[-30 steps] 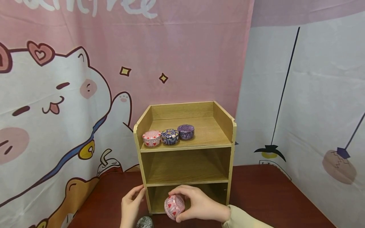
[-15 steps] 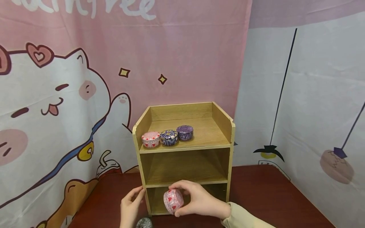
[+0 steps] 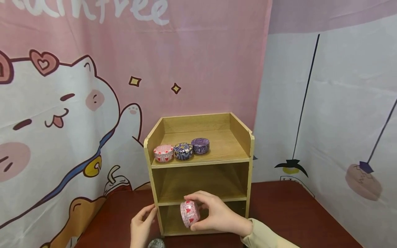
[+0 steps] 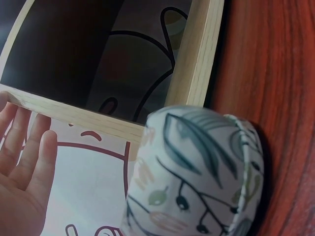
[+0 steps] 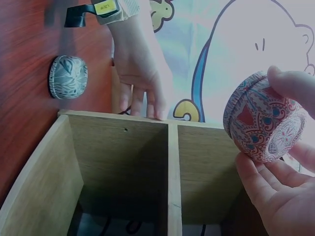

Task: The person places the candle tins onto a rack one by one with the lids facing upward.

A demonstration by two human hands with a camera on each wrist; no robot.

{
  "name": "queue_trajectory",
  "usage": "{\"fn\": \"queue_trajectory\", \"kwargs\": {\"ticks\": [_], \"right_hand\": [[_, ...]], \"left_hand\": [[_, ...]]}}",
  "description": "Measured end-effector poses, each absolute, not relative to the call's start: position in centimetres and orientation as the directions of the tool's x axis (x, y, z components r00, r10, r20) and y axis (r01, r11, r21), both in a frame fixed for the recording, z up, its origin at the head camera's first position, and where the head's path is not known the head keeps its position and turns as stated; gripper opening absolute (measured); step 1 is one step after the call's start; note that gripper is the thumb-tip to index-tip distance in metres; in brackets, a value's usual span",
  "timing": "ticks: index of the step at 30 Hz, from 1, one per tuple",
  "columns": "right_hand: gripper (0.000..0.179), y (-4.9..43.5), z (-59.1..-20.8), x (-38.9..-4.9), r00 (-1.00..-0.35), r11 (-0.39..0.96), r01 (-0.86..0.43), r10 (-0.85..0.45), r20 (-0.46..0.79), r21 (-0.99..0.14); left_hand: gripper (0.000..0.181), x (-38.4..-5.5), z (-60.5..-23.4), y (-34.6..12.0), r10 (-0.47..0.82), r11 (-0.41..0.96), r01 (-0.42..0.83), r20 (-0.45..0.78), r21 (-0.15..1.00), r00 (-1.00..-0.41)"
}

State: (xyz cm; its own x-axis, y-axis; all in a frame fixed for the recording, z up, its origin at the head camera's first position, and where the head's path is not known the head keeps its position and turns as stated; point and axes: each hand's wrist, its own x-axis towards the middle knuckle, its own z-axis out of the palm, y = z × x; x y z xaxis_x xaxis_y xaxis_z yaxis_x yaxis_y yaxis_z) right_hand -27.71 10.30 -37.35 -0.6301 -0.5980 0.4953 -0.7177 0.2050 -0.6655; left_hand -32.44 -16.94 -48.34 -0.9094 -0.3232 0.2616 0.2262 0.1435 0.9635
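Observation:
My right hand (image 3: 214,214) grips a small round pink tin (image 3: 190,213) with red triangles. The tin is tilted on its side in front of the lower part of a wooden shelf unit (image 3: 203,200). Seen from the right wrist, thumb and fingers hold the patterned tin (image 5: 263,118) at opposite sides. My left hand (image 3: 142,224) touches the shelf unit's left side with its fingertips. In the left wrist view those fingers (image 4: 42,162) look fairly straight along the wooden edge. A grey-green leaf-patterned tin (image 4: 189,172) stands on the table near the left wrist.
On the top shelf, a pink tin (image 3: 163,153), a dark blue tin (image 3: 183,151) and a purple tin (image 3: 200,146) stand in a row at the left. The dark red table (image 3: 279,213) carries the unit. A printed cloth backdrop (image 3: 201,69) hangs behind.
My right hand has raised the pink tin slightly and turned it so more of its side shows. The left hand stays at the shelf unit's side. The head view has tilted up slightly.

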Motion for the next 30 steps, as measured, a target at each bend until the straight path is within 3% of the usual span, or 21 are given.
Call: {"fn": "queue_trajectory", "kwargs": {"ticks": [30], "right_hand": [[0.061,10.8,-36.2,-28.2,-0.688,0.228,-0.698,-0.473,0.55,-0.678]], "left_hand": [[0.028,-32.4,-48.2,-16.9,-0.305,0.141,0.234,0.267,0.962,-0.914]]}}
